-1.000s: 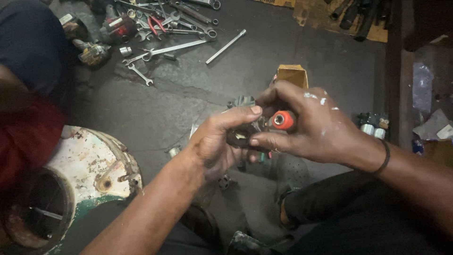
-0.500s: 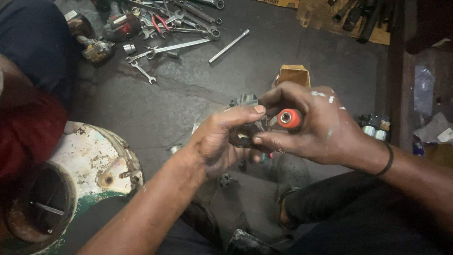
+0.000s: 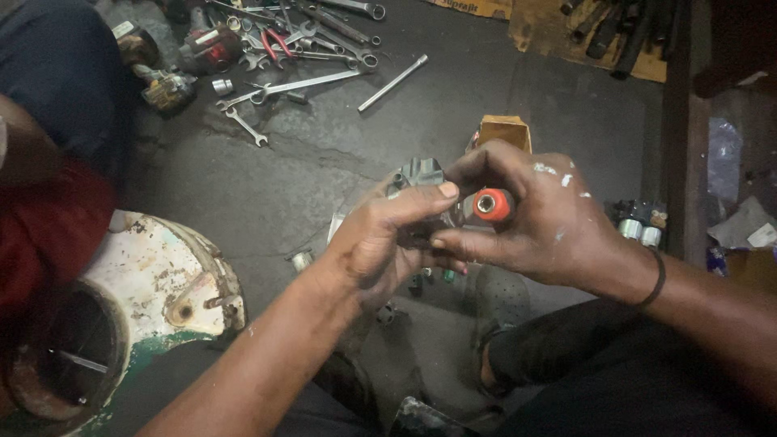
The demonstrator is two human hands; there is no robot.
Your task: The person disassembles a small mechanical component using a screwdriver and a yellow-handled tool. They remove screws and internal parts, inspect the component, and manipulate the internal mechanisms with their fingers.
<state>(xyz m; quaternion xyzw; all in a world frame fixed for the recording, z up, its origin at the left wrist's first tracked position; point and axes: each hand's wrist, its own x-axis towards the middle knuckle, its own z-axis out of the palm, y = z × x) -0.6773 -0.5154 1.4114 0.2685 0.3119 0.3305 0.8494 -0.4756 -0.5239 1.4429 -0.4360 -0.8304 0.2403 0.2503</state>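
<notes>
Left hand (image 3: 376, 247): raised above the dark floor (image 3: 324, 162), fingers curled shut around a small dark metal part (image 3: 421, 174), thumb laid along its top edge; most of the part is hidden in the grip, only a grey angular portion showing above the thumb. Right hand (image 3: 542, 218): flecked with white paint, closed from the other side on the same assembly, forefinger arched over and lower fingers beneath a short orange-red cylinder (image 3: 490, 204) with a pale round end face turned toward the camera. The cylinder sits just beside the metal part; whether the two are joined cannot be told. A dark band (image 3: 654, 279) circles the right wrist. Floor, upper left: a scatter of spanners (image 3: 307, 81), red-handled pliers (image 3: 275, 44), a long straight steel bar (image 3: 392, 82), and a small open-ended wrench (image 3: 247, 127) lying apart from the heap. Behind the hands: a small tan cardboard box (image 3: 503, 129). At right, near the wrist: two silver-capped cylindrical items (image 3: 639, 232) close against a dark upright post (image 3: 678, 129). Lower left: a rusted, white-and-green painted round housing (image 3: 154, 283) with a deep open bore. Far left: another person's dark and red clothing (image 3: 48, 162), well apart from both hands.
</notes>
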